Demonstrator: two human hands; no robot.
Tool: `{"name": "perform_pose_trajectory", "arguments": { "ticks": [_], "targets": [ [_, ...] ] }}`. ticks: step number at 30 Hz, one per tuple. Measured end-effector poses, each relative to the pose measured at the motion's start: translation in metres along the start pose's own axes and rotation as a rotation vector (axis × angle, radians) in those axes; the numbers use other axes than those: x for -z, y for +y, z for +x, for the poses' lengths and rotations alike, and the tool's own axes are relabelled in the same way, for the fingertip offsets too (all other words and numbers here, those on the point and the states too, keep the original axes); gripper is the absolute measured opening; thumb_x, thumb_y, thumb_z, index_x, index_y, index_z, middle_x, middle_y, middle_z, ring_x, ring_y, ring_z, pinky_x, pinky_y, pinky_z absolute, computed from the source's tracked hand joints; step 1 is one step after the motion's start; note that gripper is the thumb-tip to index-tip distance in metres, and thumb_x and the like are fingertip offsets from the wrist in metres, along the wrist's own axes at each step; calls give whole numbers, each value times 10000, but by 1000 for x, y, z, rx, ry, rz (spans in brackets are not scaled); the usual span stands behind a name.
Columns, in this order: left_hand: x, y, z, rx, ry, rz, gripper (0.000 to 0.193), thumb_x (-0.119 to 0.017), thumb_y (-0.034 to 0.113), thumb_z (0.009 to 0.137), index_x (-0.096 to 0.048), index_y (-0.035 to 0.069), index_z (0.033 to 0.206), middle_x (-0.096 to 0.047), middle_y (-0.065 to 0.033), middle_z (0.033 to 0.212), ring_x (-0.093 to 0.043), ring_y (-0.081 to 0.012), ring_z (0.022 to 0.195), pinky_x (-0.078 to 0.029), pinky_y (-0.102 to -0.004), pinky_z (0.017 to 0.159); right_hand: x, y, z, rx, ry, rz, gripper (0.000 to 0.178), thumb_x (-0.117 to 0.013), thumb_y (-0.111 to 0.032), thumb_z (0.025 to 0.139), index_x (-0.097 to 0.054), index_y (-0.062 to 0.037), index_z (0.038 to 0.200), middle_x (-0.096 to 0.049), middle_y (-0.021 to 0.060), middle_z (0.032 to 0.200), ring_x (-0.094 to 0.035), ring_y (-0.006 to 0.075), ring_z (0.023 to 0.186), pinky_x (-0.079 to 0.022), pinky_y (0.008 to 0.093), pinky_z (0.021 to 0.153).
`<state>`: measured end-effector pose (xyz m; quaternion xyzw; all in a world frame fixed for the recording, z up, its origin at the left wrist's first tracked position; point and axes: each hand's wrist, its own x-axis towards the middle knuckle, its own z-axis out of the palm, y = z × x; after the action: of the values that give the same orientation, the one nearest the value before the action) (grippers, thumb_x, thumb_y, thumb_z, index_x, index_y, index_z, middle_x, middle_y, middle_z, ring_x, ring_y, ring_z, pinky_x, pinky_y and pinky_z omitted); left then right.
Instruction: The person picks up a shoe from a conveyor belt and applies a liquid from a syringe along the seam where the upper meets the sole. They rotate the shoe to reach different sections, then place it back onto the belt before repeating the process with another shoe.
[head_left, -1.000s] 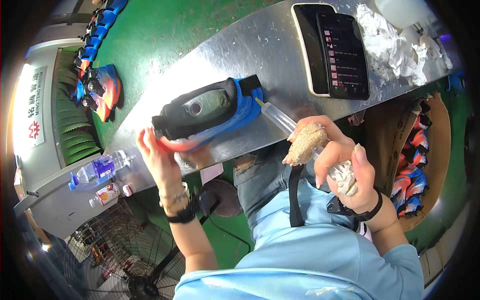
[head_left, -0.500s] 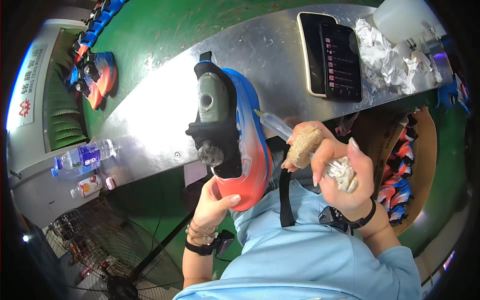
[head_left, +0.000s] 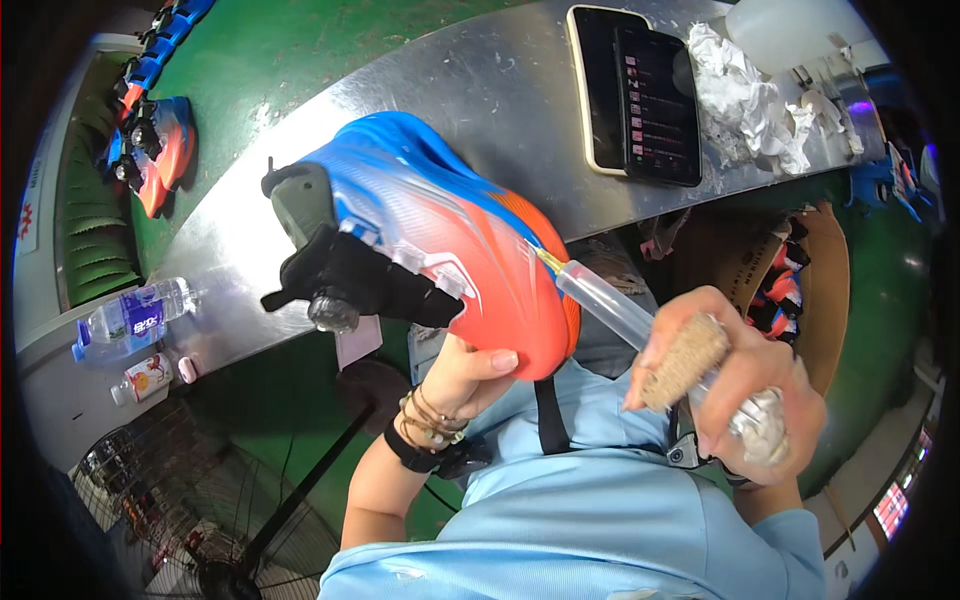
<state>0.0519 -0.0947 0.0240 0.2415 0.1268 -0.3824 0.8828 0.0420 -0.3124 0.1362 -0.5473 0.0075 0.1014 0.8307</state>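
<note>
A sports shoe (head_left: pixel 430 225), blue at the heel and orange-red at the toe, is tilted on its side over the table's near edge. My left hand (head_left: pixel 480 372) grips it at the toe, thumb on the upper. A dark grey shoe last (head_left: pixel 303 203) fills its opening, behind the black tongue and laces. My right hand (head_left: pixel 740 400) is closed around a clear syringe (head_left: pixel 605 300) with a yellow-based needle. The needle tip meets the seam between upper and sole. A tan, rough-textured block (head_left: pixel 688 362) and a wad of white tissue (head_left: pixel 762 428) are in the same hand.
Two phones (head_left: pixel 660 110) lie on the metal table (head_left: pixel 520 90), beside crumpled tissue (head_left: pixel 740 95) and a translucent container (head_left: pixel 790 30). At left are a water bottle (head_left: pixel 135 318), a small bottle (head_left: pixel 142 380) and a fan (head_left: pixel 215 500). A carton of shoes (head_left: pixel 790 290) stands at right.
The shoe has been rolled so its outer side and sole edge face up. My right hand has moved down and right, and the needle, previously beside the shoe's collar, now touches the sole seam.
</note>
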Motion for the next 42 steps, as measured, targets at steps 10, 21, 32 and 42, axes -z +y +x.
{"name": "perform_pose_trajectory", "arguments": {
  "ticks": [10,21,32,42],
  "targets": [
    [-34,-1,65,-87,-68,-267,841,-778,84,584,-329,133,1294,-332,28,1344,-293,-158,1272,-219,-418,1093,12,-20,-5,162,-40,-35,517,-345,-387,856,-560,-84,498,-413,173,933,-576,323,626,-492,362,591],
    [-35,0,95,-178,-195,-130,727,-716,143,692,-318,116,1300,-305,-25,1364,-256,-172,1297,-209,-406,1102,9,-15,-11,176,40,-183,492,-393,-463,792,-572,-84,535,-396,196,958,-552,328,638,-494,374,572],
    [-62,10,109,-386,-135,-71,595,-697,199,736,-396,54,1228,-420,-88,1285,-287,-232,1288,-268,-414,1080,-5,-9,-7,252,87,-296,525,-364,-479,835,-586,-66,599,-386,219,963,-525,302,625,-512,395,546],
    [-101,34,84,-209,172,-257,312,-629,196,819,-516,52,1072,-597,-44,1011,-583,-140,941,-468,-293,915,-9,2,3,362,44,-345,546,-355,-498,862,-586,-80,598,-421,170,973,-545,297,716,-478,355,623]
  ]
}}
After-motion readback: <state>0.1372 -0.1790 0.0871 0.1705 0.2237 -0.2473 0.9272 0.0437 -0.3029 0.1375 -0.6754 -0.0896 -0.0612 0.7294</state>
